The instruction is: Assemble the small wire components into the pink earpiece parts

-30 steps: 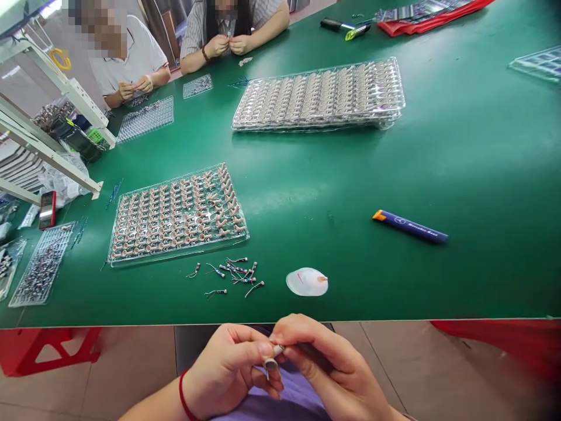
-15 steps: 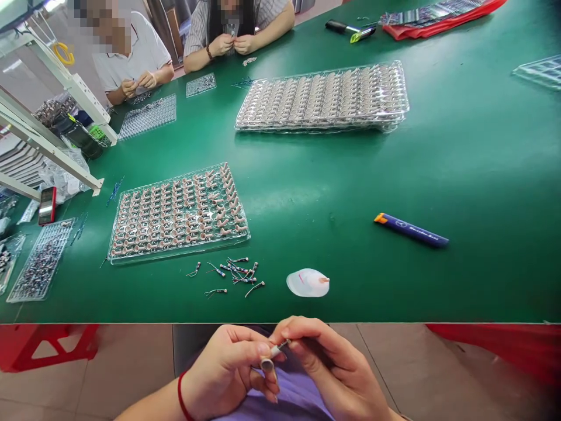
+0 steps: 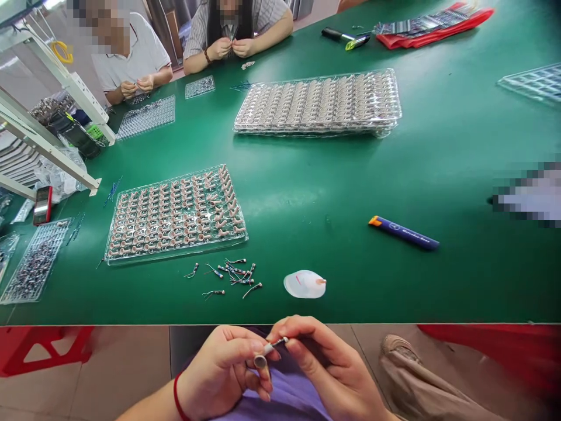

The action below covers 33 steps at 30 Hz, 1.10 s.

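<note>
Pinching a pale shell, cup mouth in view, between thumb and fingers of the left hand; pinching a thin wired part between thumb and forefinger of the right hand, close beside. In line with the shell's neck, that part (whether partly inside, impossible to tell). Held low over the purple-clad lap, just short of the near edge of the green table. Past that edge, a loose scatter of more wired pieces, with a translucent dish to the right. Behind the scatter, a clear tray of shells, tilted here and there toward its right edge. Farther right, a blue stick, orange at one end. By the table's left edge, a phone and a grid of small parts. Toward the far edge, a stack of filled trays; along that edge, two co-workers, fingers together.
</note>
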### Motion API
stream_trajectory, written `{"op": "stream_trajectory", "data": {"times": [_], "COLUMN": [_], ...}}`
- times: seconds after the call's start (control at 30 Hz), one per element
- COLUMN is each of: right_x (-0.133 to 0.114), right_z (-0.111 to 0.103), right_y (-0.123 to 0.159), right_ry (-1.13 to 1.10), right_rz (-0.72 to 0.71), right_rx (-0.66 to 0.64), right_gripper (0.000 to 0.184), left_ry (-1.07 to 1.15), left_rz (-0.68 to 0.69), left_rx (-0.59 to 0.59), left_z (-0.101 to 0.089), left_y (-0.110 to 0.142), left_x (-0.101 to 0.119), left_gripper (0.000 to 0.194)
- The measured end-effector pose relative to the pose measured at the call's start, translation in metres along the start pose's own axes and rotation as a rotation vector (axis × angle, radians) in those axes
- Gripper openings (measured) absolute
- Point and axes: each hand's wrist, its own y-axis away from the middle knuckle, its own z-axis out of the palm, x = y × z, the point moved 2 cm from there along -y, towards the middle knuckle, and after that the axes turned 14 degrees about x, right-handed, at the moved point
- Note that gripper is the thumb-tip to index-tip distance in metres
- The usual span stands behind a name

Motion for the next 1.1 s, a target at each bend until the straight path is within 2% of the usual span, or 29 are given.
{"op": "stream_trajectory", "data": {"times": [0.33, 0.6, 0.73, 0.97, 1.1], "right_x": [0.003, 0.005, 0.005, 0.002, 0.003], "right_z": [-0.007, -0.007, -0.007, -0.005, -0.002], "right_y": [-0.002, -0.001, 0.0, -0.003, -0.004], "right_ry": [0.031, 0.028, 0.029, 0.048, 0.088], "right_rz": [-0.02, -0.004, 0.014, 0.015, 0.008], "right_rx": [0.107, 0.122, 0.111, 0.104, 0.103], "right_gripper": [0.009, 0.008, 0.009, 0.008, 0.008], "left_ry": [0.034, 0.023, -0.123, -0.646, -0.74], "left_rz": [0.104, 0.153, 0.408, 0.928, 1.056], "left_rx": [0.081, 0.076, 0.098, 0.161, 0.163], "left_z": [-0.013, -0.019, -0.022, -0.016, -0.011], "left_y": [0.006, 0.003, 0.002, 0.013, 0.013], "left_x": [0.01, 0.01, 0.013, 0.026, 0.028], "left_gripper": [0.03, 0.029, 0.031, 0.018, 0.019]}}
